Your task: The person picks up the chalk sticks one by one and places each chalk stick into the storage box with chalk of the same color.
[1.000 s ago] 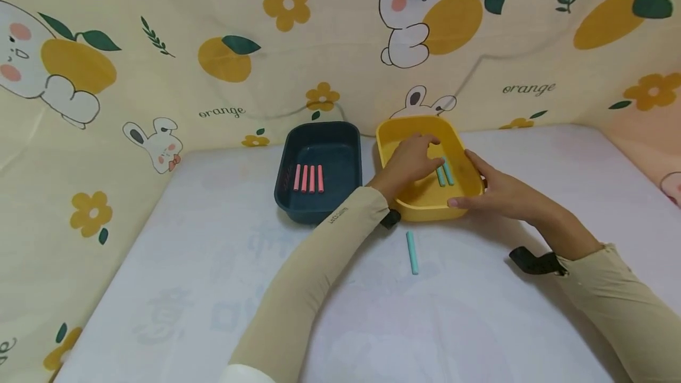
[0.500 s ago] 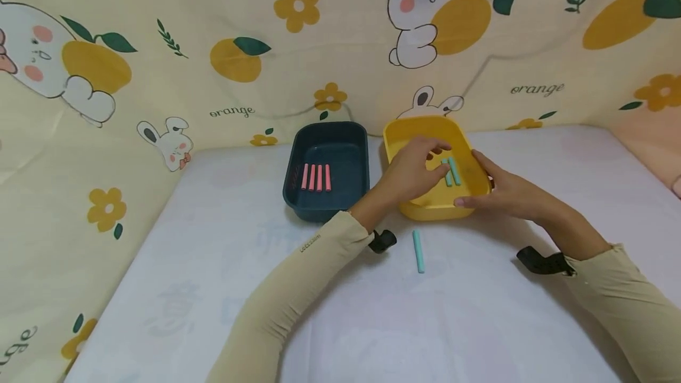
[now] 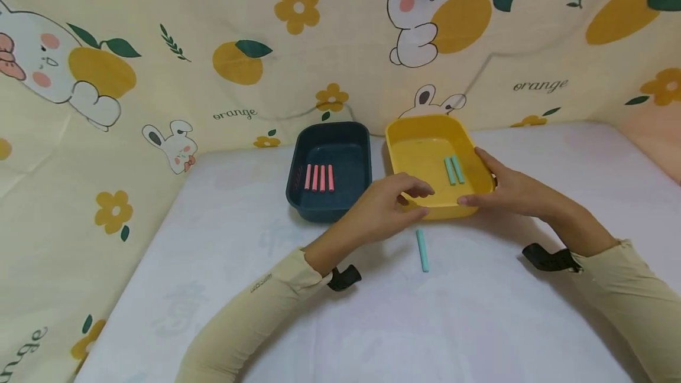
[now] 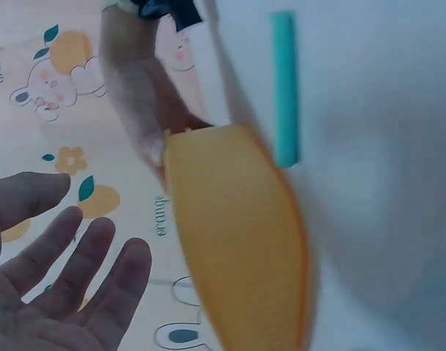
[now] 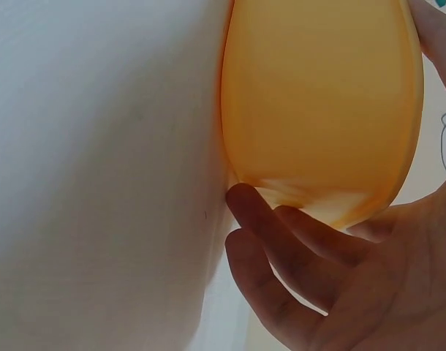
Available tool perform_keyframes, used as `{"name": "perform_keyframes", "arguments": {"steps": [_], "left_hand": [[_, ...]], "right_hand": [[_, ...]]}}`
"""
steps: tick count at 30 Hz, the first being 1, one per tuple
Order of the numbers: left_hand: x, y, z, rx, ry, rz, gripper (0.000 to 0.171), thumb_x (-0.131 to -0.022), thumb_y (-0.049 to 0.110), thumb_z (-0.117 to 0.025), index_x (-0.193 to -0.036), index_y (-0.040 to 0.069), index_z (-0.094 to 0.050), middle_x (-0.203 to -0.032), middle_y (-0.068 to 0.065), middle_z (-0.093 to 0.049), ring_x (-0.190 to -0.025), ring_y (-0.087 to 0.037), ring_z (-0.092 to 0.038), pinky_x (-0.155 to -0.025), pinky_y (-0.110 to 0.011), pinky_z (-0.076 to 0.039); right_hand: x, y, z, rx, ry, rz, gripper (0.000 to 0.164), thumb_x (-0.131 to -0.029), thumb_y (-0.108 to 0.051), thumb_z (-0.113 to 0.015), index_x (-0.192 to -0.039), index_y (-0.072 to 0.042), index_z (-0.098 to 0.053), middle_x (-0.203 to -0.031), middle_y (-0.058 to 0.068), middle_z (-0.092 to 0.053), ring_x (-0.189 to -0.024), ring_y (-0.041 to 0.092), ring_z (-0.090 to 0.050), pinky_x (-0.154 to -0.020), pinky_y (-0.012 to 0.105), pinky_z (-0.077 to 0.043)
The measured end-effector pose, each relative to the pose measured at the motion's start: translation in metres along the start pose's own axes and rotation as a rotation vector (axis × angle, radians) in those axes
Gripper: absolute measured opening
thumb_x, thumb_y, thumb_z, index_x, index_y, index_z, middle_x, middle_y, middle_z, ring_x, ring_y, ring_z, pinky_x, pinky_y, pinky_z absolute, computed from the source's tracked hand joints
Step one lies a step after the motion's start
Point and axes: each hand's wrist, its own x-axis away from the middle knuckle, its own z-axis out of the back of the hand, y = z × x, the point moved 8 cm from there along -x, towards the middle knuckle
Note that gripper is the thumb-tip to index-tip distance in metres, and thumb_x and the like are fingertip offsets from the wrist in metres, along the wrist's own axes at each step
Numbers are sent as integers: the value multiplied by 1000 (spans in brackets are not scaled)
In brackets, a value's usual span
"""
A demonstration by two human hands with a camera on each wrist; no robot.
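My left hand (image 3: 380, 208) hovers over the front left corner of the yellow tray (image 3: 417, 149), holding nothing, its fingers loosely bent and spread. My right hand (image 3: 513, 191) grips the tray's right side by the front corner, thumb over the rim; in the right wrist view the other fingers (image 5: 303, 256) curve along the outside wall. Two turquoise chalk sticks (image 3: 450, 171) lie side by side inside the yellow tray. Another turquoise chalk stick (image 3: 422, 251) lies on the table in front of the tray, and the left wrist view shows it too.
A dark blue tray (image 3: 343, 140) stands left of the yellow one, with several pink chalk sticks (image 3: 315, 178) in a row inside. Behind both trays rises a patterned cloth (image 3: 175, 75). White cloth covers the table (image 3: 330, 324).
My left hand has drawn back from inside the yellow tray toward its front left corner. The right hand keeps its hold on the tray. The camera view has shifted slightly.
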Motion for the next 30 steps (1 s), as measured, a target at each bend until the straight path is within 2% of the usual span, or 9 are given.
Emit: {"name": "perform_keyframes", "arguments": {"steps": [5, 9, 15, 21, 25, 30], "left_hand": [[12, -15, -11, 57, -34, 26, 41, -88, 17, -77, -127, 14, -63, -125, 2, -66, -116, -17, -61, -94, -14, -50], [18, -25, -21, 76, -44, 49, 45, -83, 19, -82, -125, 16, -65, -124, 3, -68, -114, -16, -61, -93, -17, -51], [19, -34, -37, -54, -90, 54, 51, -80, 30, -85, -126, 18, -66, -123, 6, -67, -111, -14, -61, -94, -21, -50], [19, -40, -40, -214, -128, 86, 60, -77, 41, -86, -130, 24, -65, -132, 7, -61, -118, -13, -54, -103, -26, -44], [18, -40, -46, -237, -158, 63, 62, -76, 42, -86, -132, 23, -64, -135, 6, -59, -123, -14, -51, -106, -28, -42], [20, -40, -57, -289, -186, 83, 63, -75, 46, -85, -132, 29, -63, -135, 7, -56, -119, -15, -49, -100, -26, -45]], "right_hand": [[-2, -2, 1, -8, -9, 4, 123, -82, -62, -69, -158, -18, 18, -161, 35, -9, -138, 57, -23, -106, 79, -23], [-4, -3, 2, 1, -11, 4, 123, -83, -61, -68, -158, -18, 19, -161, 34, -7, -140, 57, -22, -106, 78, -23], [-5, -2, 4, 5, -20, -8, 123, -83, -61, -68, -157, -19, 21, -161, 34, -6, -139, 58, -22, -106, 79, -23], [-9, -6, 4, -6, -14, -4, 122, -83, -62, -67, -157, -21, 20, -162, 33, -7, -139, 56, -22, -105, 79, -23], [-7, -6, 6, -19, -13, -3, 120, -85, -60, -67, -157, -21, 21, -162, 32, -6, -140, 56, -21, -105, 80, -22], [-2, -3, 2, -15, -35, -11, 121, -84, -62, -66, -157, -20, 22, -162, 34, -6, -140, 57, -21, -104, 80, -24]]}}
